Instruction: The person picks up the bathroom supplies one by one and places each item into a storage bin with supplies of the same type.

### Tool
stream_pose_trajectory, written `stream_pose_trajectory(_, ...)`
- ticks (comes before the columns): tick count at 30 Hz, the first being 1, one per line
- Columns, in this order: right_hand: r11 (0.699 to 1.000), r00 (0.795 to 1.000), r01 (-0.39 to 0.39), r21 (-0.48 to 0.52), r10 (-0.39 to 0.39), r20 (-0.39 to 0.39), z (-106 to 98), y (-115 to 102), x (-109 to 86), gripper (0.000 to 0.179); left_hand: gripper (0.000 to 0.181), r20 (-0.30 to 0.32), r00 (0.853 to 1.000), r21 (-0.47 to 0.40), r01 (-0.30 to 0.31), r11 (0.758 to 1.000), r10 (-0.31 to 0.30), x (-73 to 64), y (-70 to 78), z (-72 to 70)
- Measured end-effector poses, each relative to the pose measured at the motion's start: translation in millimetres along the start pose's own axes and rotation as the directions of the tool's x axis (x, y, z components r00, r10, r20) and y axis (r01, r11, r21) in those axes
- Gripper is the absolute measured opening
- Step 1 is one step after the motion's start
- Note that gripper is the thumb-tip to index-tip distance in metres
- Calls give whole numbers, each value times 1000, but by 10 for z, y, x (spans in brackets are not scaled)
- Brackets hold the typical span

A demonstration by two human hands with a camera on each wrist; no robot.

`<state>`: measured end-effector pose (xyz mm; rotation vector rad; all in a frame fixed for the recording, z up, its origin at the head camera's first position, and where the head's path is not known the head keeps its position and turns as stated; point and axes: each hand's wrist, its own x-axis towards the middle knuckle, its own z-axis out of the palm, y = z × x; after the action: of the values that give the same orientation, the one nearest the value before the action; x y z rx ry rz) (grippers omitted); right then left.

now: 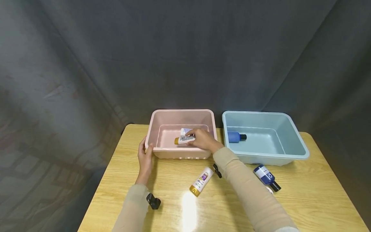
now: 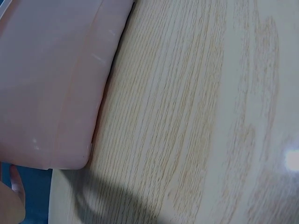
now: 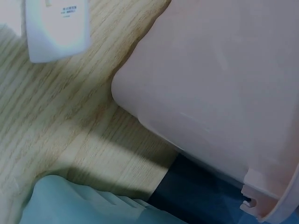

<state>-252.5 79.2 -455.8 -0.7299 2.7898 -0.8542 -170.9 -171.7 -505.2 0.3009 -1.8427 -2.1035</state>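
My left hand grips the front left corner of a pink plastic bin, thumb at the rim and fingers along the outside. In the left wrist view only part of that hand shows, beside the bin's wall. My right hand reaches over the front rim and holds a small white bottle with a gold cap inside the bin. Just behind it lies another white container with purple print, partly covered by the fingers. The right wrist view shows the bin's outer wall, not the hand.
A light blue bin stands to the right, with a blue bottle lying in it. On the table in front lie a white bottle with a gold cap and a dark blue bottle, a white thing partly beneath it.
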Motion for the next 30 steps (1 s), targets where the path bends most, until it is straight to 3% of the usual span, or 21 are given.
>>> stream_pose_trajectory(7, 999, 1000, -5, -36, 5, 8, -8, -42, 48, 40, 47, -32, 999, -16, -43, 999, 42, 10, -29, -12)
stream_pose_trajectory(19, 992, 997, 45, -117, -37, 71, -54, -31, 129, 34, 48, -20, 1000, 14, -10, 1000, 10, -6, -32, -44)
stream_pose_trajectory(25, 987, 995, 81, -139, -71, 73, -11, -7, 166, 33, 49, 16, 1000, -14, -19, 1000, 20, -92, 131, -44)
stream_pose_trajectory(30, 992, 994, 60, -115, -49, 95, -1, 11, 153, 33, 47, 15, 1000, 4, -9, 1000, 9, -150, 246, -26)
